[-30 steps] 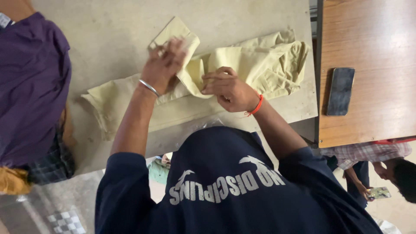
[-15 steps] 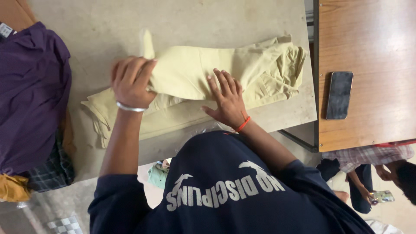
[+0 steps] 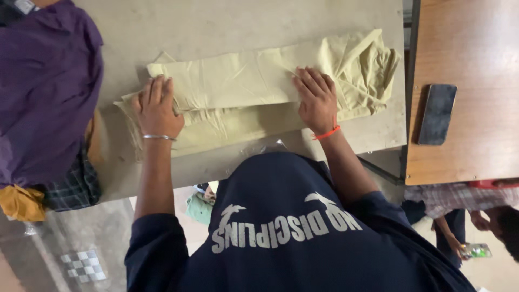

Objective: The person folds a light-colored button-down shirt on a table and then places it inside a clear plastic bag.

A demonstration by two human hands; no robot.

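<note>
Folded pale-yellow trousers (image 3: 243,81) on worktop (image 3: 243,21), pressed flat beneath spread fingers of left hand (image 3: 157,111) and right hand (image 3: 318,100); nothing gripped.

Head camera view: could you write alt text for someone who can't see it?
Both hands, left hand and right hand, press flat on a folded pale yellow cloth garment on a grey table. A purple cloth pile lies left.

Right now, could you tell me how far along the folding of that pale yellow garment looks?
Done: the pale yellow garment lies on the grey table, one leg laid lengthwise over the other. In hand: the left hand presses flat on its left end, the right hand presses near the bunched waist end. Left: it is still one long strip, creased along the near edge, with no crosswise fold yet.
</note>
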